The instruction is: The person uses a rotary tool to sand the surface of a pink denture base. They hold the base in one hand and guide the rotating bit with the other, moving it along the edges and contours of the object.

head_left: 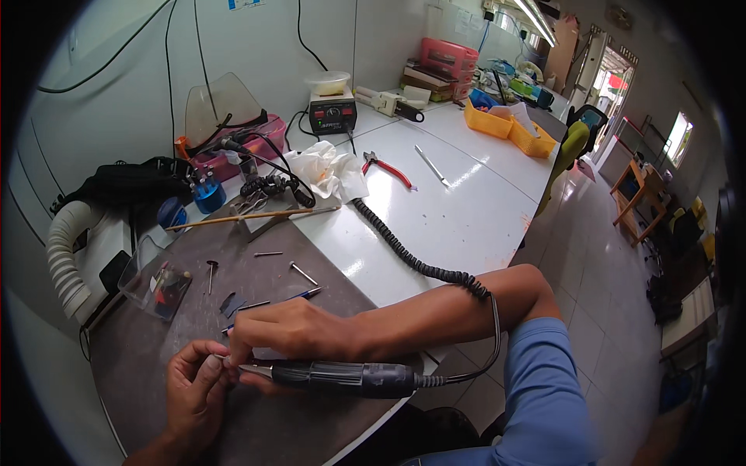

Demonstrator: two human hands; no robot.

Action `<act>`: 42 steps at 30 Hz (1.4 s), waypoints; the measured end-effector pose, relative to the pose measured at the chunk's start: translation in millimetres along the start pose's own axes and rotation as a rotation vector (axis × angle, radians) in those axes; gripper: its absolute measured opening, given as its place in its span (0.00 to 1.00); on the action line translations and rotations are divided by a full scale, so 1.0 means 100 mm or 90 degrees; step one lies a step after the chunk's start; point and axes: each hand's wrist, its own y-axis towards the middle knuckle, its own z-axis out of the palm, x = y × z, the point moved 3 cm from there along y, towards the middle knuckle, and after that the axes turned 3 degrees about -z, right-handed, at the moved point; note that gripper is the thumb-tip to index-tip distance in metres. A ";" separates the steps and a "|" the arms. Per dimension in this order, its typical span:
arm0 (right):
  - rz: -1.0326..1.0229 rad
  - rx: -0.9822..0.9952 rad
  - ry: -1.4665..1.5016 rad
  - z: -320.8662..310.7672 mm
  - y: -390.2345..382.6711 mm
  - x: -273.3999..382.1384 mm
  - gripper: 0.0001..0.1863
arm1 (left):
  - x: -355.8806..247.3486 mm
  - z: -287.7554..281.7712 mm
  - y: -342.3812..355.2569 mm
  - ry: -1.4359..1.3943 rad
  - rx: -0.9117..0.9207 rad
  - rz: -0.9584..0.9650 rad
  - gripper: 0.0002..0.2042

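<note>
My left hand [198,388] is closed, pinching a small pale piece [219,358] between thumb and fingers; the piece is too small to make out. My right hand [287,334] is curled just beside it, holding a black rotary handpiece [342,377] by its metal nose [256,370], whose tip is near the small piece. The handpiece's coiled cord [412,256] runs over my right forearm and across the white tabletop. Beyond my hands, thin metal bits [303,273], a blue pen [311,293] and a dark scrap [231,303] lie on the brown mat [148,396].
A clear plastic container [140,283] and white hose [66,248] are at left. Behind are a blue holder [208,194], crumpled paper [330,171], red pliers [392,171], a black control box [332,116] and yellow baskets [532,140]. The table's right edge borders a tiled floor [575,272].
</note>
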 end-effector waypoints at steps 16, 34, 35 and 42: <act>-0.076 0.044 -0.015 -0.02 -0.04 0.05 0.12 | 0.03 0.00 0.04 0.045 -0.006 0.013 0.09; -0.070 0.002 -0.041 0.02 0.15 -0.02 0.13 | -0.10 -0.07 -0.06 0.103 -0.019 0.012 0.08; -0.049 -0.002 -0.052 0.02 0.14 -0.03 0.13 | -0.09 -0.07 -0.06 0.099 -0.022 0.014 0.08; -0.044 0.030 -0.056 0.01 0.12 -0.03 0.12 | -0.10 -0.02 -0.05 0.116 0.000 -0.005 0.08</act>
